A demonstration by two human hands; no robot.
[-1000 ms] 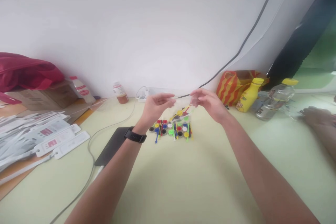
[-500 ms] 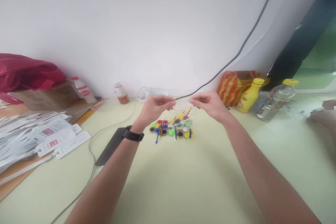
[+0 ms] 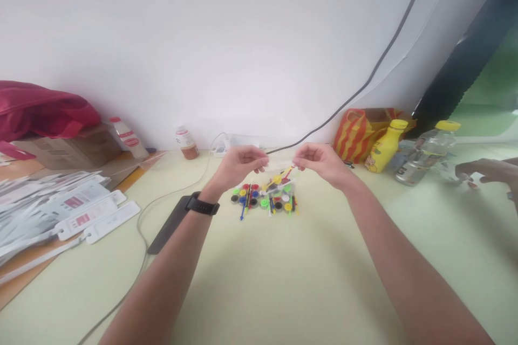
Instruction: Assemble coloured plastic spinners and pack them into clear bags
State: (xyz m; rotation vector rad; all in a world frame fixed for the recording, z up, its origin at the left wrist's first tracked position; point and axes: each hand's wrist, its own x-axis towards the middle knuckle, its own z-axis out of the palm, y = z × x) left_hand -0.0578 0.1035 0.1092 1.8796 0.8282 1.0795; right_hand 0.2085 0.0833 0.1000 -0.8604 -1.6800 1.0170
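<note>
Coloured discs (image 3: 264, 204) and arrows (image 3: 242, 216) lay on the table (image 3: 263, 275) below the left hand (image 3: 242, 167) and right hand (image 3: 322, 164), whose fingertips had just drawn near their thumbs, suggesting a firmer pinch, though whether they gripped anything could not be told.

Left hand (image 3: 243, 164) and right hand (image 3: 322, 163) pinch what looks like clear plastic (image 3: 279, 161) by a pile of colorful bits (image 3: 264, 204). Black watch (image 3: 203, 205) on the left arm (image 3: 172, 269), yellow bottle (image 3: 383, 150) near a striped bag (image 3: 351, 133).
</note>
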